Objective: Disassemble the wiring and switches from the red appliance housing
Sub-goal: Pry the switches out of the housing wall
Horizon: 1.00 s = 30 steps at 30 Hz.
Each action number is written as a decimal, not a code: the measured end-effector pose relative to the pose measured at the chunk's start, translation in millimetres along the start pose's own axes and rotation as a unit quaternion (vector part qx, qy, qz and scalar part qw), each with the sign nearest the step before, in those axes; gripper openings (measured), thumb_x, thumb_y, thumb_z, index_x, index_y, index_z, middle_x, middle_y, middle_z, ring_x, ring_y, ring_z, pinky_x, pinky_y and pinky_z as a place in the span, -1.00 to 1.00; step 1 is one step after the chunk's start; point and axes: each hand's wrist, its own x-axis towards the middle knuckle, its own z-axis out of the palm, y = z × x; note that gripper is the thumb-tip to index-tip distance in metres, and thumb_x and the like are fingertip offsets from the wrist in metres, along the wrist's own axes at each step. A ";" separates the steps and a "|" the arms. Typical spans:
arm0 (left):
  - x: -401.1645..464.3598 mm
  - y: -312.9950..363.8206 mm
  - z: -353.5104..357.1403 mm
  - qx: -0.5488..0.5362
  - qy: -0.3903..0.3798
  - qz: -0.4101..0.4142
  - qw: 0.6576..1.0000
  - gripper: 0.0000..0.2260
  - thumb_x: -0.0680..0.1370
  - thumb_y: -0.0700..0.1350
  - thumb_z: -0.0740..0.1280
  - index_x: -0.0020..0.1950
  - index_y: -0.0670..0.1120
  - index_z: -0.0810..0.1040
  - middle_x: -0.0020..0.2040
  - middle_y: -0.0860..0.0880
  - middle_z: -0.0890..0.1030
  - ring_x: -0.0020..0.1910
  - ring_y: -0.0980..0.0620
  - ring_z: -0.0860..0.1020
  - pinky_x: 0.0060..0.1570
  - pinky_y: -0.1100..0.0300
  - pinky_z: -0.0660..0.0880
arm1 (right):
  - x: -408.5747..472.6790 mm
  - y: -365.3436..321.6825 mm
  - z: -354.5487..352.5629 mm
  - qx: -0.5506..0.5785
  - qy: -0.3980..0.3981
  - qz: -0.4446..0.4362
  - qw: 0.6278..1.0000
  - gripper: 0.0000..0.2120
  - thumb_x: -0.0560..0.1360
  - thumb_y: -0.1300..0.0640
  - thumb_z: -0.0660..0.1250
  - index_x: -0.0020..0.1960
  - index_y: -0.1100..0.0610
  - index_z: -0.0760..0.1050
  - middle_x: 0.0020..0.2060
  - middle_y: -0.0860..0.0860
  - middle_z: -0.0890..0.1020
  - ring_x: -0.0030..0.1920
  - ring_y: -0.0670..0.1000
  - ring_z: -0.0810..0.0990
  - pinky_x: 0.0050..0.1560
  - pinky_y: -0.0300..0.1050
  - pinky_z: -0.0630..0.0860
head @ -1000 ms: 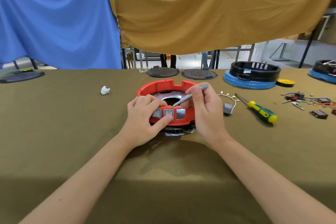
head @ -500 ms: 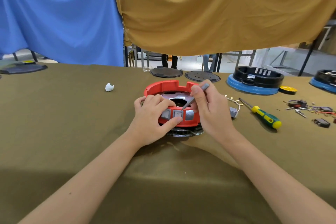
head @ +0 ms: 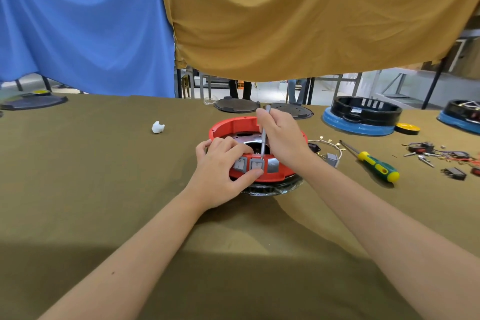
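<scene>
left hand (head: 220,174) fingers grip red housing (head: 233,125) at grey switches (head: 255,165) | right hand (head: 283,138) fingers pinch grey tool (head: 263,141), upright, tip behind switches

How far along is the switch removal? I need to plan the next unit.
Done: a loose wire bundle and a grey switch already lie on the table right of the red housing. In hand: the left hand steadies the housing while the right hand works a thin grey tool behind the middle switch. Left: three switches remain seated in the front.
</scene>
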 end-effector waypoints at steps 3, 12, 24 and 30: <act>0.1 -1.0 0.6 -0.007 0.006 0.000 1.000 -0.60 0.50 0.33 0.20 0.12 0.09 0.56 0.03 0.17 0.49 0.17 0.13 0.42 0.35 -0.01 0.14 | -12.4 8.4 -0.1 0.060 0.074 -0.023 0.995 -0.58 0.70 0.02 0.12 -0.23 0.27 0.36 -0.41 0.11 0.37 -0.38 0.07 0.36 -0.32 0.07 0.34; 1.3 -1.3 1.2 -0.003 0.001 -0.007 1.000 -0.59 0.49 0.34 0.19 0.11 0.10 0.56 0.03 0.16 0.48 0.16 0.14 0.41 0.35 0.02 0.13 | -25.3 7.5 1.5 0.015 0.121 -0.122 0.985 -0.68 0.71 0.13 0.10 -0.23 0.01 0.30 -0.47 -0.12 0.37 -0.48 -0.12 0.38 -0.42 -0.27 0.30; 1.8 -1.7 1.9 -0.007 0.002 -0.001 1.000 -0.59 0.49 0.35 0.19 0.09 0.08 0.55 0.02 0.15 0.48 0.14 0.13 0.41 0.33 0.03 0.14 | 1.8 -1.9 6.2 -0.097 -0.007 -0.035 0.995 -0.54 0.71 -0.01 0.05 -0.25 0.22 0.40 -0.43 0.04 0.37 -0.41 -0.05 0.31 -0.32 -0.09 0.29; 1.6 -2.0 2.6 -0.014 0.007 -0.003 1.000 -0.59 0.48 0.35 0.19 0.11 0.10 0.55 0.02 0.16 0.48 0.14 0.15 0.40 0.33 0.06 0.11 | -2.4 3.2 6.5 -0.042 0.043 -0.034 0.998 -0.56 0.71 0.02 0.06 -0.32 0.12 0.31 -0.47 -0.02 0.30 -0.48 -0.13 0.26 -0.41 -0.24 0.23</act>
